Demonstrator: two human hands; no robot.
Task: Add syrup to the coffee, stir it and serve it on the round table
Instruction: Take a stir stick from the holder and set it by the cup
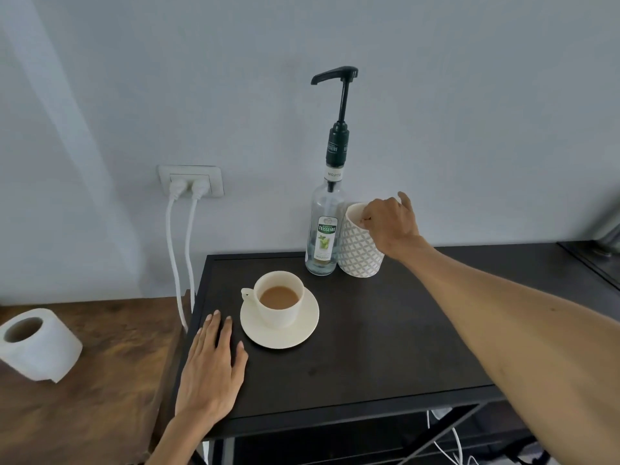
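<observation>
A cream cup of milky coffee (279,298) stands on a cream saucer (303,333) on the dark table (369,347). Behind it is a clear syrup bottle (324,229) with a tall dark pump whose spout points left. Right beside the bottle stands a white patterned holder cup (359,253). My right hand (391,226) hovers over the holder's mouth with fingertips curled at its rim; whatever they may pinch is hidden. My left hand (214,364) lies flat on the table, fingers spread, just left of the saucer and apart from it.
A wooden surface (100,380) at lower left carries a roll of white paper (37,344). A wall socket (191,181) with two white cables sits behind the table's left edge. Another dark surface continues at the right.
</observation>
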